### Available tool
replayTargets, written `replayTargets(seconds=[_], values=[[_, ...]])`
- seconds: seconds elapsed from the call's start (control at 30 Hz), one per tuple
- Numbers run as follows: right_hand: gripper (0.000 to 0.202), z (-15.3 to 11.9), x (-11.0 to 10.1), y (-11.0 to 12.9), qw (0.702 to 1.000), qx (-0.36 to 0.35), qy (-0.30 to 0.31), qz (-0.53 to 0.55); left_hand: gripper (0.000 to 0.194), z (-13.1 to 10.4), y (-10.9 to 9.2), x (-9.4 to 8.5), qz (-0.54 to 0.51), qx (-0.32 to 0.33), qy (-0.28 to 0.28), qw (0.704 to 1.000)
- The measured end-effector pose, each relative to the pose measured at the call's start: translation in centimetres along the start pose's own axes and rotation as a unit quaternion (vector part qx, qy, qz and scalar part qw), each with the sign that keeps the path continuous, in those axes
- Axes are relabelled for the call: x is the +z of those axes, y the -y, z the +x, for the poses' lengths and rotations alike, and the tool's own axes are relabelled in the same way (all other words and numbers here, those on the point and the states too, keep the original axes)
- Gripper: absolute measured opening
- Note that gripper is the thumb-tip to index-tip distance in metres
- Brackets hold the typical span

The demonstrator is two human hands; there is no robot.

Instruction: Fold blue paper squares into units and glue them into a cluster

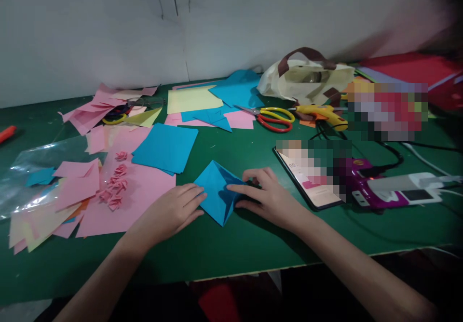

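One folded blue sheet (212,187) lies on the green table (249,257), left of the phone (306,180), corners pointing away from you and toward you; its long axis runs between them, slightly slanted. Your left hand (177,211), farther left of the phone, rests loosely spread, fingertips on the sheet's left corner. Your right hand (269,196), just left of the phone, has its fingers parted at the raised right flap; you cannot tell whether they pinch it. Scissors (277,118) lie beyond the phone.
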State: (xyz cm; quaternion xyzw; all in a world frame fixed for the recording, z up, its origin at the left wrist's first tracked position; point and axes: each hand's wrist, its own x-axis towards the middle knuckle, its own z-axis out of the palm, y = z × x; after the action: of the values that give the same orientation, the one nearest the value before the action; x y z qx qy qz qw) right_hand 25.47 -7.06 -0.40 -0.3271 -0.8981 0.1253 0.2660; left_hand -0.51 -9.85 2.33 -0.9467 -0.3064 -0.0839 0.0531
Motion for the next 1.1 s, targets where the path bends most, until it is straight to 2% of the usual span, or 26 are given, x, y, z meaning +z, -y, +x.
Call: replayTargets(seconds=[0.13,0.27,0.4,0.57,0.73,0.87,1.1], values=[[0.037,0.2,0.1,0.0,0.997,0.056,0.002,0.058,0.028,0.1,0.0,0.2,0.005,-0.003,-0.015,1.0],[0.026,0.2,0.4,-0.2,0.993,0.07,0.037,0.087,0.023,0.1,-0.2,0.5,0.056,0.033,-0.057,0.996],[0.031,0.1,0.5,-0.3,0.99,0.096,0.02,0.103,0.028,-0.1,-0.3,0.6,0.09,0.051,-0.057,0.993],[0.024,0.1,0.5,-0.4,0.995,0.054,0.023,0.079,0.029,-0.1,-0.5,0.7,0.034,-0.02,-0.054,0.998],[0.03,0.1,0.6,-0.5,0.998,0.022,0.032,0.05,0.028,0.0,-1.0,1.2,-0.01,-0.085,-0.085,0.993],[0.032,0.2,0.5,-0.3,0.998,0.012,0.045,0.045,0.025,0.2,-1.4,1.3,-0.012,-0.131,-0.089,0.987],[0.032,0.6,0.3,-0.1,0.997,0.024,0.071,0.034,0.03,0.3,-1.6,1.4,-0.028,-0.151,-0.077,0.985]])
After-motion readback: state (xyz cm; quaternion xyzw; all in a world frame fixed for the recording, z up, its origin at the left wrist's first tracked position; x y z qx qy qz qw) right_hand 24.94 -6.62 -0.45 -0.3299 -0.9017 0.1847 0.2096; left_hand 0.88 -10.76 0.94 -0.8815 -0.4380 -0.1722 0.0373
